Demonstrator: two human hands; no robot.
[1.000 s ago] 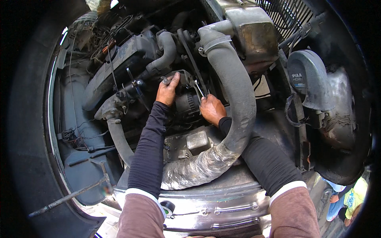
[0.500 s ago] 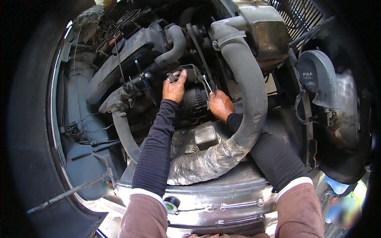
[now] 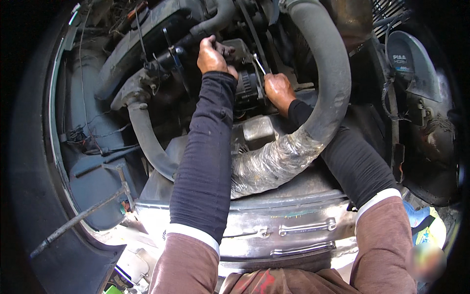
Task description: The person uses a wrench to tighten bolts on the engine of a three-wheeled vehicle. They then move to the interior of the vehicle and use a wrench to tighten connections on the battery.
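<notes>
My right hand is closed around a slim shiny wrench. The wrench's far end reaches up beside a metal bracket and the drive belt. On the bracket's left side, my left hand has its fingers curled; whatever they grip is hidden from this view. Between and just below both hands sits the alternator with its slotted casing, partly covered by my left wrist.
A thick grey hose, wrapped in silvery film lower down, curves around my right forearm. Several wrenches lie on the shiny front panel. A horn-shaped housing stands right, a prop rod left. Another person is at lower right.
The view has shifted, so the engine appears higher. My left hand has turned, and the dark round tool end in it no longer shows. My right hand still holds the wrench by the bracket.
</notes>
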